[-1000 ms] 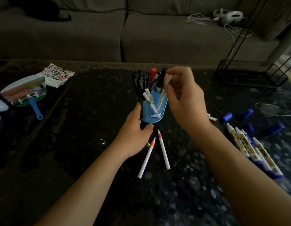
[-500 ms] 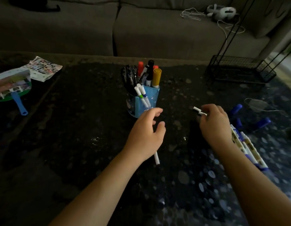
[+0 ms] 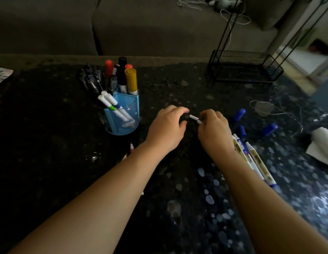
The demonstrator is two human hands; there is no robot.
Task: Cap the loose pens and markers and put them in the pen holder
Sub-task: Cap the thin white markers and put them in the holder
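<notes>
Right of the blue plastic pen holder (image 3: pixel 122 116), the right hand (image 3: pixel 214 133) pinches a short white pen (image 3: pixel 194 118); the left hand (image 3: pixel 166 130) curls its fingers at the pen's other end, grip unclear.

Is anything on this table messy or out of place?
Yes. Several blue caps lie scattered on the dark table at right, off their markers, which lie seemingly uncapped in a row beside the right forearm. The right hand pinches a small white pen.
</notes>
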